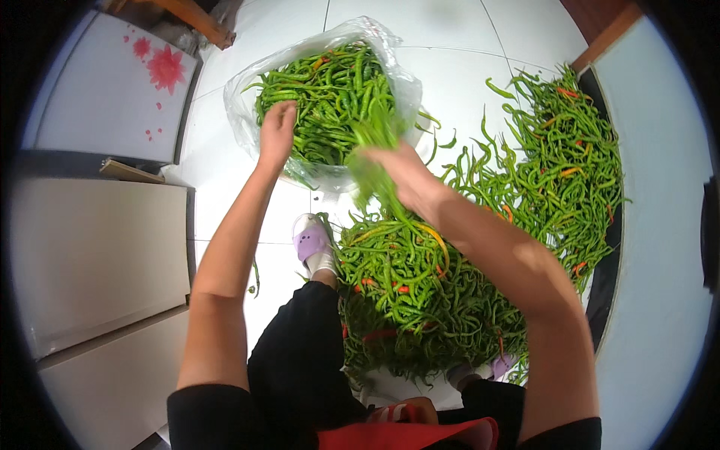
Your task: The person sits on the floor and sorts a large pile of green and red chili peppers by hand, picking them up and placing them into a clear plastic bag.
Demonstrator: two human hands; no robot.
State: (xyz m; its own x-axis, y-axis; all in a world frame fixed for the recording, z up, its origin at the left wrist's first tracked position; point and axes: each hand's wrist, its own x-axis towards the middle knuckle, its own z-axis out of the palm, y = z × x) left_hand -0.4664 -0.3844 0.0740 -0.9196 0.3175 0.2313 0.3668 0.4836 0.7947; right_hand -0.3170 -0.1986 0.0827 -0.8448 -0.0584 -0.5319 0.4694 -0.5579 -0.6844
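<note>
A clear plastic bag [408,84] stands wide at the top, filled with long green chili peppers [332,107] and a few orange ones. My right hand [399,169] grips a bunch of green chili peppers [374,140] at the bag's near right side; hand and bunch are blurred by motion. At the left inside of the bag is my left hand [278,126], its fingers bent and close together; whether they pinch anything is hidden. Below my right arm lies a large heap of chili peppers [388,264], mostly green with some red and orange.
More chili peppers [568,169] spread along a pale blue panel [658,185] on the right. White cabinets [107,236] line the left, one door [112,84] bearing red flowers. My foot in a purple slipper [311,242] stands between bag and heap on white floor tiles [222,216].
</note>
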